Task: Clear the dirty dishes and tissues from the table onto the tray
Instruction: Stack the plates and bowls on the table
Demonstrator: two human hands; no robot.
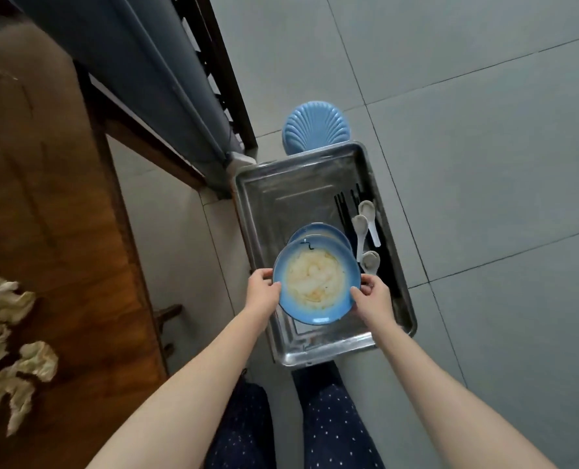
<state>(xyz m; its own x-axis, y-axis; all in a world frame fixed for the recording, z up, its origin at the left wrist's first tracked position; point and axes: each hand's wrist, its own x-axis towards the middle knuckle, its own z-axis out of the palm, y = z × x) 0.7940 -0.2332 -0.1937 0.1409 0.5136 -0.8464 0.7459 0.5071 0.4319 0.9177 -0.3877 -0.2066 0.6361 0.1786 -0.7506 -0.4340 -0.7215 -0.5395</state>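
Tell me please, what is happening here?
A person grips a dirty blue plate by its rim, left hand and right hand on opposite sides, over a metal tray. It overlaps a second plate already in the tray. To the right lie spoons and chopsticks. Crumpled tissues are not yet cleared from the table.

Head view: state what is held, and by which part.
The dirty blue plate, by its rim: left hand at the left edge, right hand at the right edge.
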